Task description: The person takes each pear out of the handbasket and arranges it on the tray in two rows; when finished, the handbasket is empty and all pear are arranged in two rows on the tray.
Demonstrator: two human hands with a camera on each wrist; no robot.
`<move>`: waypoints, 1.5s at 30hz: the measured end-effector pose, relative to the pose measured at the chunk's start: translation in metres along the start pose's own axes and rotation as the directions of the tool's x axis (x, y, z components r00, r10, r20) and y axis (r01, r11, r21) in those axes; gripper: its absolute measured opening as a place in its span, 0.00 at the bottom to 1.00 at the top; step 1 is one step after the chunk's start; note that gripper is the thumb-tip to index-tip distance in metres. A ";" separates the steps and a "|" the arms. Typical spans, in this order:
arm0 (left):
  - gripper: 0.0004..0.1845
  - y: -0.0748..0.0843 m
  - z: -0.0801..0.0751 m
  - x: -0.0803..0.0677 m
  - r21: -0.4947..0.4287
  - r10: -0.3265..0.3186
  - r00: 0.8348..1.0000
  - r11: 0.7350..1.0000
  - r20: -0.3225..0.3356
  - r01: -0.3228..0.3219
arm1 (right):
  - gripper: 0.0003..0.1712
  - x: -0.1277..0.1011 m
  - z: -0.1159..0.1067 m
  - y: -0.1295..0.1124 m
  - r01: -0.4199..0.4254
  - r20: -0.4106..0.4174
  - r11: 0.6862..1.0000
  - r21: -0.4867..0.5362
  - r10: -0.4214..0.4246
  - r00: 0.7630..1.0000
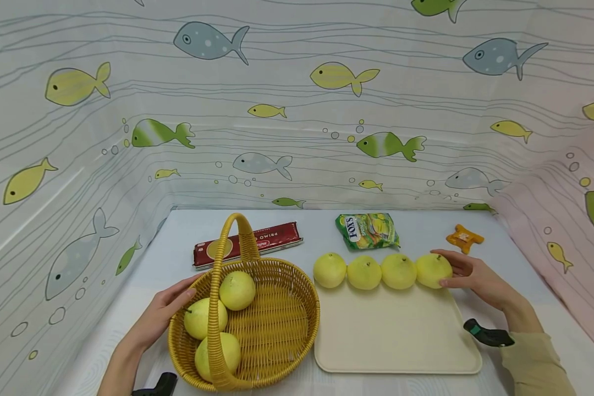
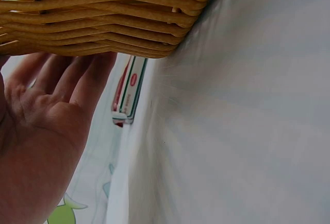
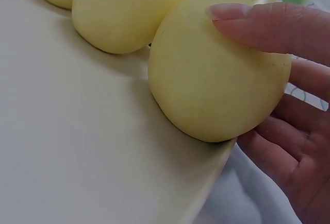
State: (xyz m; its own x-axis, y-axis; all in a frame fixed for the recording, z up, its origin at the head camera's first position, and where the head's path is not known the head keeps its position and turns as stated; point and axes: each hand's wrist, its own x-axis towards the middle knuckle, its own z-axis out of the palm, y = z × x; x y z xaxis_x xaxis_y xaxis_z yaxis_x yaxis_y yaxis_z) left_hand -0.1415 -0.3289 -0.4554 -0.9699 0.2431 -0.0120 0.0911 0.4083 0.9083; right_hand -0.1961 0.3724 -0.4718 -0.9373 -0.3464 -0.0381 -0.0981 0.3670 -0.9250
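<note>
1. The right hand grips a smooth, rounded, pale-yellow pear, thumb and fingers curled round it.
2. Under the grip: a flat cream tray's corner.
3. Left of it, three similar pears in a row.
4. Beyond it, a crinkly orange packet.
5. Farther left, the left hand, fingers nearly straight, touches a woven basket; how firmly is hard to tell.

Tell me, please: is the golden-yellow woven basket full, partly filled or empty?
Partly filled: in the head view, three round pale yellow pears occupy the left of the basket, while its woven bottom is bare at right.
</note>
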 end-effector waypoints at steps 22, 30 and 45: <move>0.25 0.001 0.002 -0.003 0.009 -0.014 1.000 1.000 -0.011 0.014 | 0.42 -0.001 0.000 0.001 -0.020 -0.011 0.999 -0.035 0.020 1.000; 0.25 0.000 0.001 -0.003 0.006 -0.002 1.000 1.000 -0.011 0.002 | 0.37 -0.002 -0.003 -0.002 0.026 -0.023 0.998 -0.053 -0.027 0.999; 0.25 0.001 0.001 -0.001 -0.008 0.016 1.000 1.000 -0.004 -0.016 | 0.31 -0.002 -0.002 -0.022 0.043 -0.126 0.998 -0.046 -0.048 0.991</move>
State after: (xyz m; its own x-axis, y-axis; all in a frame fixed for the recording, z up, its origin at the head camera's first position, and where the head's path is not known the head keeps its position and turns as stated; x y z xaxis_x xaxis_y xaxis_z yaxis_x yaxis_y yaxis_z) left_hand -0.1399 -0.3281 -0.4549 -0.9692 0.2463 0.0039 0.1046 0.3975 0.9116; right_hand -0.1928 0.3671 -0.4503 -0.9662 -0.2518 0.0545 -0.1531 0.3911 -0.9075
